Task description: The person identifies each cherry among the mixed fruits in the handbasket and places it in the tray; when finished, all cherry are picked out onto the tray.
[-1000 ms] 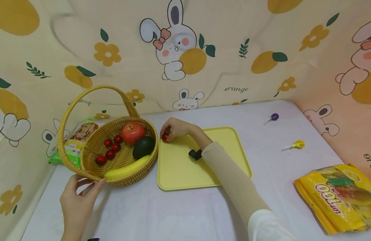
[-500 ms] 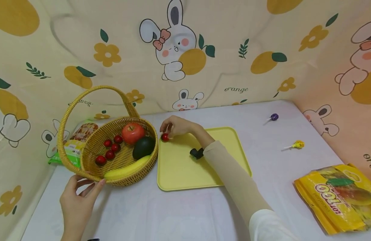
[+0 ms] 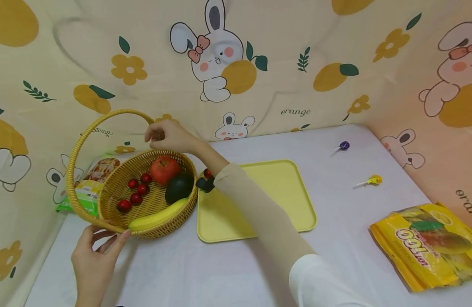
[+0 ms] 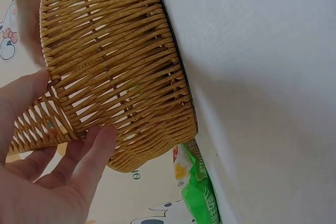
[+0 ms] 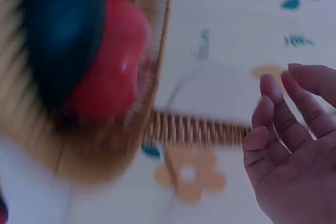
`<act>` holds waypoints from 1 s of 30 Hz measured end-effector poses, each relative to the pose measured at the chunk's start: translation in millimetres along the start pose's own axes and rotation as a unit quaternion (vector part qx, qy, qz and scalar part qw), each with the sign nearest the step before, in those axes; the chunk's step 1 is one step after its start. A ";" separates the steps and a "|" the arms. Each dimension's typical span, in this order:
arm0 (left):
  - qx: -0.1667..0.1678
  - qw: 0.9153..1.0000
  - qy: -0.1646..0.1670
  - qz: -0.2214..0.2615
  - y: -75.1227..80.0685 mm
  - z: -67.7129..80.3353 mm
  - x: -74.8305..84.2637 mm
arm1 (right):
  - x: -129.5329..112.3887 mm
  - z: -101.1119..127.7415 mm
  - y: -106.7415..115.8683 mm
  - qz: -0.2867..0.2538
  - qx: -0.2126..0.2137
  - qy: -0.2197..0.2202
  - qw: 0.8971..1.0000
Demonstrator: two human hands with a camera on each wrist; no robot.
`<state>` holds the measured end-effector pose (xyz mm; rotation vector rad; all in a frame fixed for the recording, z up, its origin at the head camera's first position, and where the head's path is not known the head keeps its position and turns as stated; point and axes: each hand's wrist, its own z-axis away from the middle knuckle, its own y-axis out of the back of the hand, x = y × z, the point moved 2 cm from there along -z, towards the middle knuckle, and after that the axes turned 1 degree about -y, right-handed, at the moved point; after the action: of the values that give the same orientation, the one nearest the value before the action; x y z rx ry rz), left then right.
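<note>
Two hands at the wicker basket (image 3: 143, 200), left of the tray (image 3: 282, 204); left hand (image 3: 95, 256) braces its rim, fingers straight; right hand (image 3: 168, 135) hovers loosely curled, empty; cherry tomatoes (image 3: 136, 194) probably smooth, bruisable; pinch gently.

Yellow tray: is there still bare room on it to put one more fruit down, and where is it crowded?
The yellow tray is mostly bare: one small red fruit lies at its far left corner, and the right forearm crosses its left part. Its right half is free. The basket is crowded: apple, avocado, banana.
</note>
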<state>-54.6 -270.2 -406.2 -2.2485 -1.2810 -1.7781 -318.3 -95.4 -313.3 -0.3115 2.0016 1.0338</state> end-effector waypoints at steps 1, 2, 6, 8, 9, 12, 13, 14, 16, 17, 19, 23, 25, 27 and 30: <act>0.000 1.000 0.000 0.004 -0.4 -0.4 -0.4 | -3.2 -7.2 -7.0 0.003 -0.010 -0.003 1.000; -0.001 1.000 0.001 0.008 -0.7 -0.7 -0.7 | -5.3 -13.3 -14.0 0.008 -0.017 -0.007 1.000; -0.006 1.000 0.007 0.013 -1.6 -1.2 -2.3 | -7.1 -28.6 -41.8 0.020 -0.026 -0.035 0.999; -0.008 1.000 0.014 0.011 -1.0 -0.9 -2.5 | -7.2 -32.1 -54.4 0.022 -0.028 -0.041 0.999; -0.009 1.000 0.017 0.009 -0.6 -0.7 -2.7 | -7.3 -33.4 -60.2 0.021 -0.031 -0.045 0.998; -0.009 1.000 0.021 0.007 0.6 -0.3 -2.0 | -7.3 -36.7 -74.0 0.006 -0.032 -0.055 0.998; -0.008 1.000 0.021 0.007 0.6 0.1 -2.2 | -6.8 -37.7 -78.0 0.003 -0.031 -0.060 0.998; -0.007 1.000 0.019 0.007 0.4 0.4 -2.5 | -5.9 -38.4 -81.4 0.004 -0.028 -0.066 0.997; -0.006 1.000 0.012 0.010 0.0 0.2 -2.7 | -4.6 -39.5 -86.3 0.012 -0.018 -0.075 0.997; -0.006 1.000 0.008 0.013 -0.1 0.0 -2.8 | -4.3 -39.7 -87.9 0.021 -0.014 -0.076 0.997; -0.005 1.000 0.001 0.014 -0.3 -0.2 -2.8 | -2.7 -40.0 -91.2 0.046 -0.007 -0.079 0.996; -0.005 1.000 0.000 0.015 0.3 0.3 -2.8 | 0.6 -40.5 -99.1 0.082 -0.022 -0.077 0.993; -0.005 1.000 0.002 0.015 0.9 0.4 -2.8 | 1.9 -41.4 -104.2 0.089 -0.044 -0.071 0.992; -0.007 1.000 0.001 0.013 1.4 0.2 -2.6 | 2.3 -41.9 -109.1 0.092 -0.071 -0.066 0.991; -0.009 1.000 0.002 0.012 2.1 -0.2 -2.9 | 3.4 -41.1 -116.3 0.080 -0.119 -0.079 0.986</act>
<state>-53.6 -273.4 -407.5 -2.2582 -1.2373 -1.7917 -280.4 -199.5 -367.8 -0.1913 1.7847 1.3612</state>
